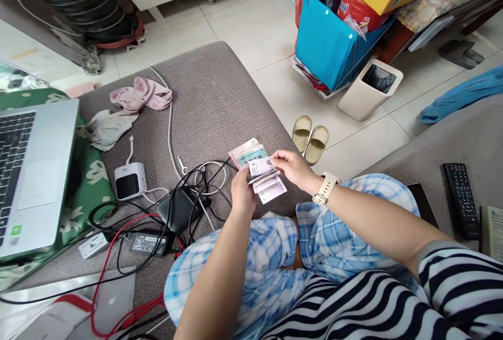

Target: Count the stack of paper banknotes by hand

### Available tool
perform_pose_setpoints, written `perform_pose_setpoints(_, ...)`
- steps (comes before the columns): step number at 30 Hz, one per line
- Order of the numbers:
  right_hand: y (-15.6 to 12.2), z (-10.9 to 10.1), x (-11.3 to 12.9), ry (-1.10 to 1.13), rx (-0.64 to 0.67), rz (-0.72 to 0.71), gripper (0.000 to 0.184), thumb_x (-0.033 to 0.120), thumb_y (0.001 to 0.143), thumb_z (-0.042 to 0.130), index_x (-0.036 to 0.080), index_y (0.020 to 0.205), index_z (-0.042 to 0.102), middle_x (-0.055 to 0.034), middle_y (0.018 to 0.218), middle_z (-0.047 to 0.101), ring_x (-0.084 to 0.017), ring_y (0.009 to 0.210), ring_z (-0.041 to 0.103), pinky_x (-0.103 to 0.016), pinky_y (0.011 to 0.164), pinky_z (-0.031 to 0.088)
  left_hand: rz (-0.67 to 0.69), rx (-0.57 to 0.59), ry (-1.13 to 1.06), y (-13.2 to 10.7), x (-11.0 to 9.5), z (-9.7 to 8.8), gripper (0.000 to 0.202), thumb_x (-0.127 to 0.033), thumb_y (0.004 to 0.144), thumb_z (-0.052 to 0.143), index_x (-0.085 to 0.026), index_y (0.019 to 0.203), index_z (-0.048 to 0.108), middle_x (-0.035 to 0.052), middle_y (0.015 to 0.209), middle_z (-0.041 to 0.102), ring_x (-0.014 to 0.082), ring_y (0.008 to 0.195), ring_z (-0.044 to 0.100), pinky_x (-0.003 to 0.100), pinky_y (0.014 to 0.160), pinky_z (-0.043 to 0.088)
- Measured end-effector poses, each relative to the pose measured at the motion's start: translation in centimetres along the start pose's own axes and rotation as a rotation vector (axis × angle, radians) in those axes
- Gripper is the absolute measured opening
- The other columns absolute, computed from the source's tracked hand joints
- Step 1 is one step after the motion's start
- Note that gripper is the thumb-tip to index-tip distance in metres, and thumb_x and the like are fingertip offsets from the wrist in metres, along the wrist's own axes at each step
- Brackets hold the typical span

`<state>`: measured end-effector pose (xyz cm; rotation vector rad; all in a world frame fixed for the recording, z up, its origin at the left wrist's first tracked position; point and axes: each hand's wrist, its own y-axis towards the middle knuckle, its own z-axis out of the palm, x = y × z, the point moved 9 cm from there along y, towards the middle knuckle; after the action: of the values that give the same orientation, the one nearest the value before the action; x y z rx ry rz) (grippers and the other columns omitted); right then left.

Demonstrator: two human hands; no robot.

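In front of my lap I hold a fanned stack of banknote-like paper slips (251, 157) in pink, teal and pale lilac. My left hand (242, 193) grips the stack at its left edge, thumb on top. My right hand (294, 168), with a pale watch band (326, 188) on the wrist, pinches the right end of a white-lilac slip (261, 166) with dark print. Below it, more pale slips (272, 189) spread toward me. The fingers beneath the stack are mostly hidden.
Left on the grey sofa lie tangled black cables (196, 193), a black box-shaped device (178, 209), a white device with a dark screen (130, 181), pink cloth (142, 94) and a laptop (43, 167). Slippers (316, 144), a bin (369, 91) and a blue box (334, 41) stand beyond.
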<state>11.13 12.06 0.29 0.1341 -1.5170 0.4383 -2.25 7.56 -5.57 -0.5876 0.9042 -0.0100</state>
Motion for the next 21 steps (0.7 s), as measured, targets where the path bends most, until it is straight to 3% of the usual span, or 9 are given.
perform_pose_setpoints(12, 0.2, 0.8, -1.1, 0.135, 0.057, 0.022, 0.022, 0.035, 0.081, 0.058, 0.019, 0.069, 0.052, 0.0035, 0.064, 0.049, -0.011, 0.055, 0.046, -0.025, 0.053, 0.037, 0.045, -0.017, 0.099, -0.6, -1.1, 0.7, 0.022, -0.03, 0.068, 0.065, -0.014, 0.081, 0.071, 0.0065, 0.084, 0.073, 0.0249, 0.084, 0.068, 0.034, 0.077, 0.05)
perform_pose_setpoints(21, 0.2, 0.7, -1.0, 0.095, 0.063, 0.015, 0.022, 0.036, 0.082, 0.056, 0.019, 0.069, 0.051, 0.0042, 0.062, 0.046, -0.011, 0.054, 0.043, -0.025, 0.053, 0.034, 0.015, -0.012, 0.082, -0.4, -0.6, 0.4, 0.025, -0.032, 0.069, 0.065, -0.013, 0.085, 0.069, 0.0077, 0.086, 0.073, 0.0253, 0.083, 0.068, 0.035, 0.077, 0.05)
